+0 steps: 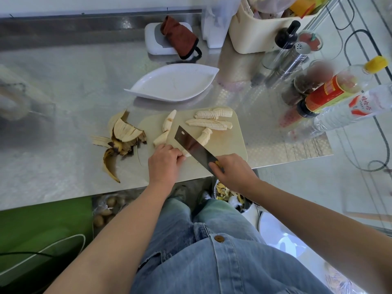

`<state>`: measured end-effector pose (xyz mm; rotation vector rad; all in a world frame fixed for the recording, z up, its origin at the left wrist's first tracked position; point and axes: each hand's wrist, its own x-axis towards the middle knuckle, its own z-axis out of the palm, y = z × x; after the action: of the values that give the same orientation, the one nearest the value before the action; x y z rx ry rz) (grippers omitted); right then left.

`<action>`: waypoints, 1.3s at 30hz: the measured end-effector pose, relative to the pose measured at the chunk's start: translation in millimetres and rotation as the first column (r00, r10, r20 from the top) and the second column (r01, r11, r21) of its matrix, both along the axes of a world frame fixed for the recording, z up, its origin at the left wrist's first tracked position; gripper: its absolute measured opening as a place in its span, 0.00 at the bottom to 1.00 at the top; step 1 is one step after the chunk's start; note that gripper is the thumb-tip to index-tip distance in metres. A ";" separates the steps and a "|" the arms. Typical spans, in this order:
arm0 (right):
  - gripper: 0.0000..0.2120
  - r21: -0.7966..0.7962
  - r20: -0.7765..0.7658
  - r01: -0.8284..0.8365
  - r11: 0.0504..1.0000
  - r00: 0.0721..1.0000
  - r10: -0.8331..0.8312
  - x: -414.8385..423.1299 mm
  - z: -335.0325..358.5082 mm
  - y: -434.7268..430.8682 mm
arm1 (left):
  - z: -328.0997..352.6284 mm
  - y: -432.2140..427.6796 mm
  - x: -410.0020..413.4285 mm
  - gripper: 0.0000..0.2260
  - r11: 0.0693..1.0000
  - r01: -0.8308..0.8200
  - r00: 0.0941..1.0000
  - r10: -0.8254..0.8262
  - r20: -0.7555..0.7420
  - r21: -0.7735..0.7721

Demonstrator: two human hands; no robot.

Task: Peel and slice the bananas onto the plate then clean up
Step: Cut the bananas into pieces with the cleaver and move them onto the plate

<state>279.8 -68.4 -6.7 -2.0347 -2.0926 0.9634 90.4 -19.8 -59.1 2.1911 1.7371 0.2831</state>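
Observation:
A beige cutting board (pixel 231 143) lies on the steel counter with several peeled banana pieces on it. Two rows of sliced banana (pixel 213 118) lie at its far side, and whole peeled pieces (pixel 169 120) at its left. My left hand (pixel 164 161) holds down a banana piece (pixel 186 154) at the board's near edge, fingers curled on it. My right hand (pixel 230 171) grips the handle of a cleaver (pixel 192 145), whose blade rests against that piece. The white leaf-shaped plate (pixel 176 81) stands empty behind the board.
Banana peels (pixel 118 141) lie left of the board. Bottles, a shaker and jars (pixel 314 81) crowd the right side. A cream basket (pixel 263 28) and a white box with a brown cloth (pixel 178 37) stand at the back. A waste bin (pixel 228 195) sits below the counter edge.

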 end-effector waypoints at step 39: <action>0.15 -0.023 0.045 -0.014 1.000 0.999 0.015 -1.0 1.5 -3.0 | 0.6 -0.8 1.7 0.06 1.000 -0.013 1.000 0.013 -0.007 0.003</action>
<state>278.8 -71.4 -5.2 -2.0743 -2.1318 0.9564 92.1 -20.6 -58.4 2.1867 1.7558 0.2821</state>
